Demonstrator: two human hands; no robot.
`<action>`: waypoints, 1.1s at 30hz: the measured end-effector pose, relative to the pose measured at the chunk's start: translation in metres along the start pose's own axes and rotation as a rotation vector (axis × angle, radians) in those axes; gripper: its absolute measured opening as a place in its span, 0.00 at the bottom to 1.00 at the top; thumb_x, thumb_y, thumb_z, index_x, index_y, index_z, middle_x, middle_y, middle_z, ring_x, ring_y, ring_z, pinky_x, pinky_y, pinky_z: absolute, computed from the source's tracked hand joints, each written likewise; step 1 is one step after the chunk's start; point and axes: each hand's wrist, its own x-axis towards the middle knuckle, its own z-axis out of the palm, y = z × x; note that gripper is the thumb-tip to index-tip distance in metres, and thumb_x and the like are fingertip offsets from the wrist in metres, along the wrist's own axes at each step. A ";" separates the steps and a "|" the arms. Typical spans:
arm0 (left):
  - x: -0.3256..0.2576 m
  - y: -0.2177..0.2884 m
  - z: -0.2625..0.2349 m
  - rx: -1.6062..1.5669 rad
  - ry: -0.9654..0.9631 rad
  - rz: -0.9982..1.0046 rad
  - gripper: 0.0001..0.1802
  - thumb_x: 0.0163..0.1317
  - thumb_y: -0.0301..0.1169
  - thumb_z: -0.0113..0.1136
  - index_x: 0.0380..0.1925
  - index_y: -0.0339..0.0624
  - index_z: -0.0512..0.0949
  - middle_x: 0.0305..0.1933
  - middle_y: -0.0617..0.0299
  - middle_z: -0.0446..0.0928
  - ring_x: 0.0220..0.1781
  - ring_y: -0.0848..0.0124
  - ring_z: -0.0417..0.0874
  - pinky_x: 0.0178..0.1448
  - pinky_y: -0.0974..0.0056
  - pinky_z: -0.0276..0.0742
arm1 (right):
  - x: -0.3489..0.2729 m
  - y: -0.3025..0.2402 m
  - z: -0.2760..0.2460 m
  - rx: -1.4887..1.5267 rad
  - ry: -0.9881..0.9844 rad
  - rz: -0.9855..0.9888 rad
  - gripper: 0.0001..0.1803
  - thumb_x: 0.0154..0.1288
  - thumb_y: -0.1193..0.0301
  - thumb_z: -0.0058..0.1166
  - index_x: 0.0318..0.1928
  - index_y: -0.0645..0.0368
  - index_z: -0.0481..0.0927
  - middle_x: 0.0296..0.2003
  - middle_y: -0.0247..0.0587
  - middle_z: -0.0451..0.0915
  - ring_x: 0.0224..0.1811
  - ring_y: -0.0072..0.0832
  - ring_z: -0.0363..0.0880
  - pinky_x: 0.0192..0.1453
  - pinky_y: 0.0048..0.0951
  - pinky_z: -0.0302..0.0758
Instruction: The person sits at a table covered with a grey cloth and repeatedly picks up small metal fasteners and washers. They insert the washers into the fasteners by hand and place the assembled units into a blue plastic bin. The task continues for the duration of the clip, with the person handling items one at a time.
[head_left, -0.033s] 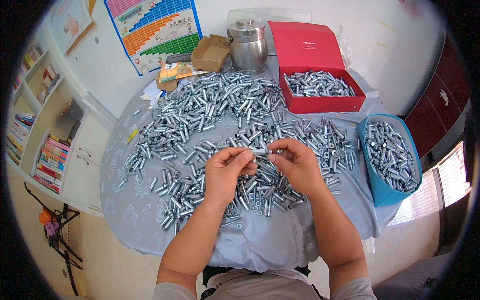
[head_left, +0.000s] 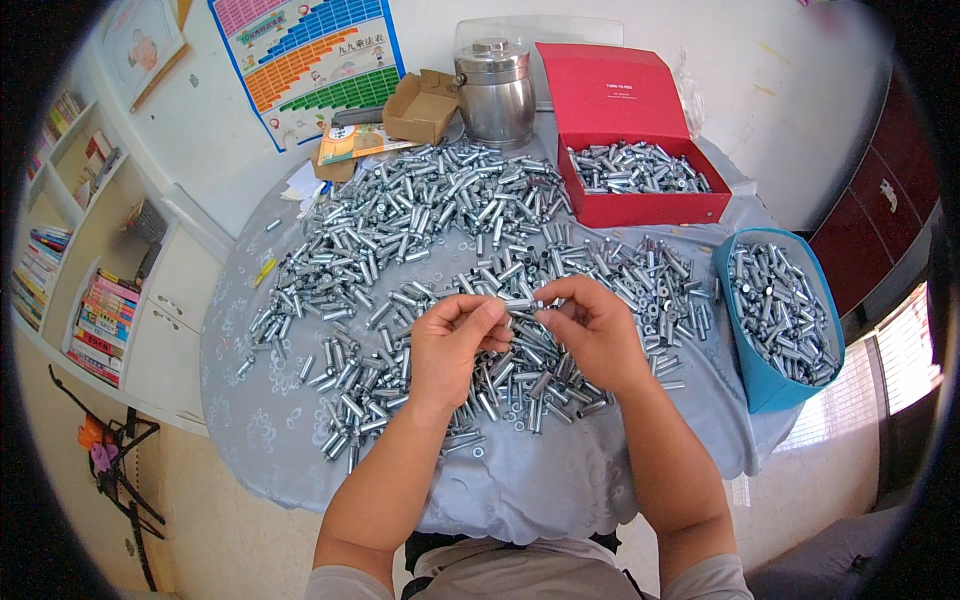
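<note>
Between my two hands, over the heap, is a short silver expansion bolt lying nearly level. My left hand pinches its left end with thumb and forefinger. At its right end are the thumb and forefinger of my right hand, closed in a pinch; the fingertips partly hide the piece. Below and around both hands spreads a large heap of silver metal bolts and sleeves. A loose washer lies near the table's front edge.
A red lidded box full of metal pieces stands at the back right, and a blue fabric bin of them at the right. Behind the heap are a steel pot and an open cardboard box. A grey cloth covers the round table.
</note>
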 end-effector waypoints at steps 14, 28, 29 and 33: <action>0.003 -0.001 0.001 -0.005 0.014 -0.009 0.07 0.67 0.30 0.61 0.39 0.37 0.78 0.33 0.60 0.81 0.25 0.78 0.79 0.25 0.73 0.76 | 0.001 0.011 0.007 -0.332 0.040 -0.359 0.17 0.63 0.75 0.60 0.53 0.62 0.80 0.35 0.44 0.82 0.28 0.32 0.79 0.33 0.32 0.75; 0.003 0.002 -0.001 0.216 -0.039 0.031 0.13 0.63 0.25 0.65 0.48 0.37 0.83 0.28 0.69 0.79 0.26 0.84 0.74 0.29 0.77 0.70 | 0.002 0.008 -0.002 -0.308 0.161 -0.161 0.15 0.60 0.76 0.62 0.48 0.61 0.82 0.40 0.48 0.82 0.33 0.36 0.82 0.34 0.28 0.76; 0.004 0.003 0.000 0.255 -0.056 0.033 0.14 0.62 0.25 0.65 0.49 0.38 0.83 0.28 0.69 0.79 0.26 0.84 0.74 0.30 0.77 0.70 | 0.004 0.009 -0.004 -0.326 0.203 -0.172 0.14 0.60 0.76 0.62 0.48 0.61 0.82 0.41 0.48 0.81 0.33 0.36 0.82 0.34 0.28 0.76; 0.007 0.001 -0.004 0.435 -0.107 0.204 0.17 0.62 0.25 0.64 0.52 0.39 0.82 0.32 0.68 0.81 0.28 0.84 0.74 0.30 0.76 0.67 | 0.007 0.004 -0.005 -0.340 0.281 -0.177 0.14 0.60 0.77 0.60 0.48 0.61 0.81 0.42 0.48 0.79 0.31 0.36 0.80 0.33 0.29 0.77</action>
